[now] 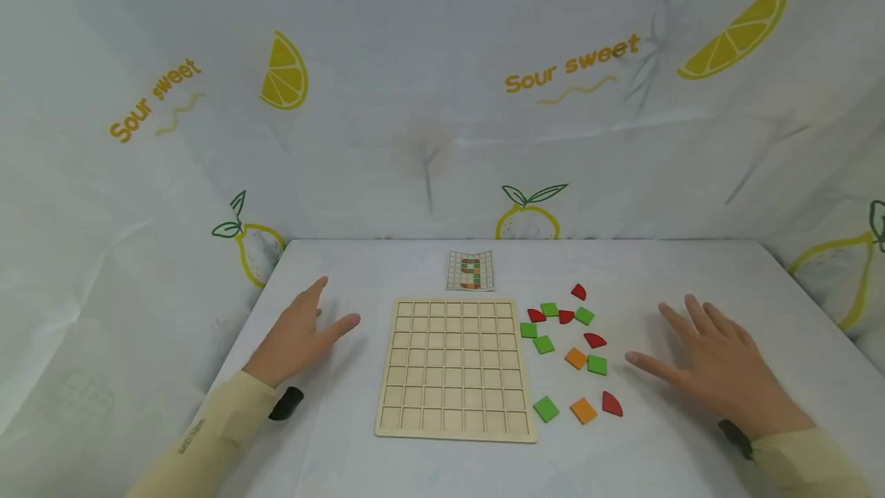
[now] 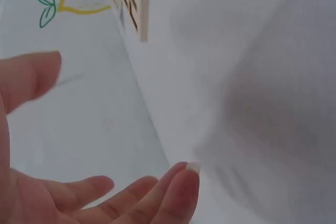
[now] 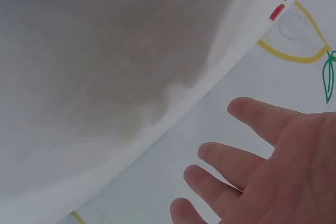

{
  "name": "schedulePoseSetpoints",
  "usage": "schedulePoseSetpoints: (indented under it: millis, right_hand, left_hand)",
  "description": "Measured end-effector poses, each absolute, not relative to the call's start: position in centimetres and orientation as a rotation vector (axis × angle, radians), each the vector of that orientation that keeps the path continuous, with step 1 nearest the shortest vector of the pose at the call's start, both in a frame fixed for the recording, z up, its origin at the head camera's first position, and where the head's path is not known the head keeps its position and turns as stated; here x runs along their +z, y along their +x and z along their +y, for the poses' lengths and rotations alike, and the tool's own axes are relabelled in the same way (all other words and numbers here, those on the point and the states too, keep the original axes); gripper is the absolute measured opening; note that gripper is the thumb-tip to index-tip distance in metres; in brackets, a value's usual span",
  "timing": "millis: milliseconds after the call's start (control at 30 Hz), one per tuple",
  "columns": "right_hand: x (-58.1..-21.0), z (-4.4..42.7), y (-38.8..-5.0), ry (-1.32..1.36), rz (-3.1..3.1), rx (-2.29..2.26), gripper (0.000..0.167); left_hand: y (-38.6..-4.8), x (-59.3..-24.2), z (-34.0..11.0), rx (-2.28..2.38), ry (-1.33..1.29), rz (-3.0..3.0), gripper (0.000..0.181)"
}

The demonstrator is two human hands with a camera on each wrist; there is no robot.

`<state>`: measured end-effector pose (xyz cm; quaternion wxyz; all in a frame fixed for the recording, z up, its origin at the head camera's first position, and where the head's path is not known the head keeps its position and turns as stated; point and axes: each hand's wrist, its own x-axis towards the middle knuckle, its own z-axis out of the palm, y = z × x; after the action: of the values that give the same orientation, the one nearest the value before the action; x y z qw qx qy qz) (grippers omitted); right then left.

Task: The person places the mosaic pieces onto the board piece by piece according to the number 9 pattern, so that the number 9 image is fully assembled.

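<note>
A pale wooden grid board (image 1: pixel 452 369) lies flat in the middle of the table, with bare squares. To its left my left hand (image 1: pixel 296 338) is held apart from it, thumb and fingers spread and holding nothing. My right hand (image 1: pixel 715 371) is over the right side, fingers fanned out, also holding nothing. Between the board and that hand lie several green square tiles (image 1: pixel 597 365), two orange square tiles (image 1: pixel 584 411) and several red quarter-round tiles (image 1: pixel 611 404). The left wrist view catches just a corner of the board (image 2: pixel 137 3); the right wrist view shows my spread fingers (image 3: pixel 226 166).
Behind the board lies a small card (image 1: pixel 470 271) printed with a grid and a red, green and orange figure like a 9. A white cloth with lemon prints (image 1: pixel 429 98) hangs beyond the table's far edge and along both sides.
</note>
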<state>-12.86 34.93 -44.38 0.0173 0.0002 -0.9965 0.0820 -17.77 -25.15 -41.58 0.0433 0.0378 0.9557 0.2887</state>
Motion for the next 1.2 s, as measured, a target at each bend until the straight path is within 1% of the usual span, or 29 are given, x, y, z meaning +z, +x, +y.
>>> schedulePoseSetpoints:
  millis: [67,200,267,400,567,733,833,1200]
  right_hand:
    - [-44.2,34.4,-13.1,0.034,-3.092,0.271,0.117]
    - [-43.8,33.2,-13.6,0.080,-3.092,0.255,0.114]
    - [-43.6,32.4,-13.8,0.104,-3.087,0.240,0.111]
    - [-43.3,30.9,-14.2,0.154,-3.058,0.210,0.104]
    - [-42.8,28.9,-14.9,0.200,-3.070,0.169,0.085]
    - [-42.7,27.3,-15.5,0.228,-3.116,0.123,0.059]
    - [-42.7,26.8,-15.7,0.233,-3.139,0.115,0.049]
    - [-43.1,26.2,-16.3,0.243,-3.160,0.114,0.036]
  left_hand:
    - [-18.0,-41.5,-24.5,0.955,0.070,2.893,0.101]
    - [-18.3,-41.7,-22.8,1.066,-0.026,2.798,0.074]
    - [-18.3,-41.9,-21.9,1.081,-0.064,2.755,0.064]
    - [-18.3,-42.5,-20.3,1.073,-0.112,2.713,0.051]
    - [-18.1,-42.5,-18.8,1.106,-0.171,2.661,0.037]
    - [-18.3,-42.6,-18.2,1.116,-0.214,2.621,0.031]
    - [-18.6,-42.9,-17.9,1.124,-0.229,2.604,0.030]
    - [-19.0,-43.4,-17.4,1.160,-0.210,2.590,0.025]
